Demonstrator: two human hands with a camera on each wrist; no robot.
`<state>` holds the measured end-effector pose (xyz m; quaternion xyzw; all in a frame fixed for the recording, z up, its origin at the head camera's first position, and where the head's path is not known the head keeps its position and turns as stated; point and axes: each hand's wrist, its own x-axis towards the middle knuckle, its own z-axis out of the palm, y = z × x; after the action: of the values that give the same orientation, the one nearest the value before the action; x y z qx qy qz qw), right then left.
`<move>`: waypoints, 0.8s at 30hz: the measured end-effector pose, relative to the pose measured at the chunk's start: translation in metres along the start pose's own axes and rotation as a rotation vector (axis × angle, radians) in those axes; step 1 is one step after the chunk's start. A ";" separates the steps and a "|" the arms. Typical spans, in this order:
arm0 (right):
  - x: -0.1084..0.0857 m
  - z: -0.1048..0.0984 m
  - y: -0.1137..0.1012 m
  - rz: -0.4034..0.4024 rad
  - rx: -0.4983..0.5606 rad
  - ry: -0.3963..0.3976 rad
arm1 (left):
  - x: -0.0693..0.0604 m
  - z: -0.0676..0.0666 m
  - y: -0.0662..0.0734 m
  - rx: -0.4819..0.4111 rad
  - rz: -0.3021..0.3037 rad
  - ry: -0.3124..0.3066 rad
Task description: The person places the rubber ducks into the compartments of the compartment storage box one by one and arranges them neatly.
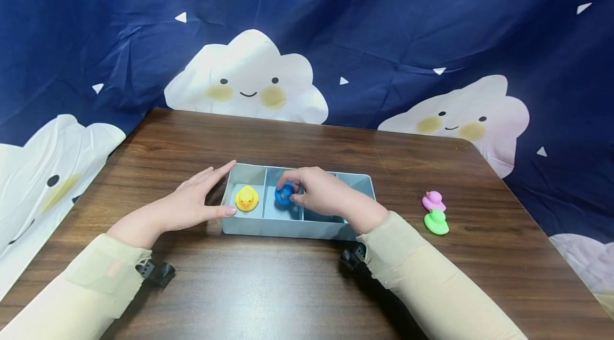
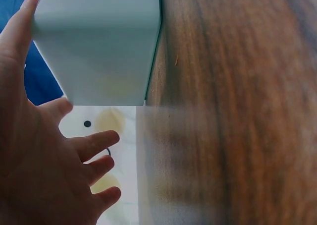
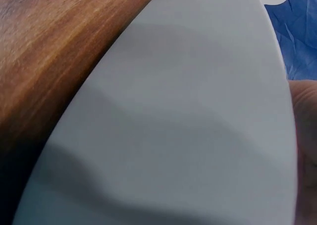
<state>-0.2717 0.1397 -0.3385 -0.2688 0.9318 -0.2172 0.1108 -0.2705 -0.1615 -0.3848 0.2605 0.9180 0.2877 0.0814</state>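
"Where is the blue duck (image 1: 284, 194)?"

"It's in the pale blue box (image 1: 288, 228), in the second part from the left. The right hand (image 1: 326, 191) reaches down into the box and has it."

"How does the hand hold it?"

"It pinches it. The thumb is on the duck's right side, and a finger bends around the far side. I can't tell if the duck touches the bottom of the box."

"And the left hand (image 1: 192, 201)?"

"That one is spread out wide and isn't holding anything. The thumb is at the near left corner of the box and the pointer finger is at the far left corner. In the left wrist view, the other fingers stick out apart."

"So what's closest to it?"

"The left end of the box, and then the yellow duck (image 1: 247, 199) in the first part. One thin wall stands between the yellow duck and the blue one."

"Are there more ducks?"

"Two! A pink duck (image 1: 434, 201) and a green duck (image 1: 436, 221) are on the brown table (image 1: 225, 286), off to the right, well apart from both hands. The green one is nearer to the person."
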 end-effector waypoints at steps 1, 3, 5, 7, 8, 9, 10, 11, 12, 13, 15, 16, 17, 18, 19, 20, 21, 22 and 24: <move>0.000 0.000 0.000 0.000 -0.019 -0.006 | 0.000 0.000 0.000 -0.001 0.001 0.000; 0.000 0.001 -0.001 0.001 -0.046 -0.014 | 0.000 0.000 0.000 -0.003 0.002 0.000; 0.000 0.001 -0.002 0.004 -0.061 -0.014 | 0.000 0.000 0.000 -0.002 0.003 0.000; 0.000 0.002 -0.003 0.004 -0.069 -0.014 | 0.000 0.000 0.000 -0.003 0.002 0.001; 0.000 0.002 -0.003 0.004 -0.070 -0.014 | 0.000 0.001 -0.001 -0.002 0.002 0.002; 0.000 0.002 -0.003 0.004 -0.074 -0.014 | 0.000 0.001 -0.001 -0.002 0.001 0.002; 0.000 0.001 -0.004 0.004 -0.078 -0.014 | 0.000 0.001 -0.001 0.000 0.002 0.003; 0.000 0.001 -0.004 0.002 -0.081 -0.014 | 0.001 0.001 -0.001 0.002 0.003 0.004; -0.001 0.001 -0.004 0.002 -0.082 -0.014 | 0.001 0.001 -0.002 0.003 0.004 0.006; -0.001 0.001 -0.005 0.004 -0.083 -0.013 | 0.001 0.001 -0.002 0.005 0.005 0.008; -0.001 0.001 -0.005 0.007 -0.080 -0.017 | 0.002 0.002 -0.003 0.007 0.006 0.010; -0.001 0.001 -0.005 0.008 -0.077 -0.019 | 0.002 0.002 -0.003 0.009 0.007 0.011; -0.001 0.001 -0.004 0.009 -0.073 -0.021 | 0.002 0.002 -0.003 0.008 0.008 0.012; -0.001 0.001 -0.004 0.011 -0.069 -0.023 | 0.002 0.002 -0.003 0.008 0.008 0.013; -0.001 0.001 -0.004 0.012 -0.065 -0.025 | 0.002 0.002 -0.004 0.008 0.009 0.013; -0.001 0.002 -0.004 0.012 -0.063 -0.026 | 0.002 0.002 -0.004 0.008 0.009 0.013; 0.000 0.002 -0.004 0.011 -0.062 -0.025 | 0.002 0.002 -0.004 0.009 0.010 0.013; 0.000 0.003 -0.004 0.009 -0.063 -0.022 | 0.002 0.002 -0.004 0.009 0.010 0.013; 0.001 0.004 -0.004 0.002 -0.069 -0.015 | 0.002 0.002 -0.004 0.008 0.010 0.012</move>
<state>-0.2691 0.1351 -0.3401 -0.2731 0.9381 -0.1830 0.1087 -0.2733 -0.1621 -0.3888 0.2635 0.9184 0.2859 0.0736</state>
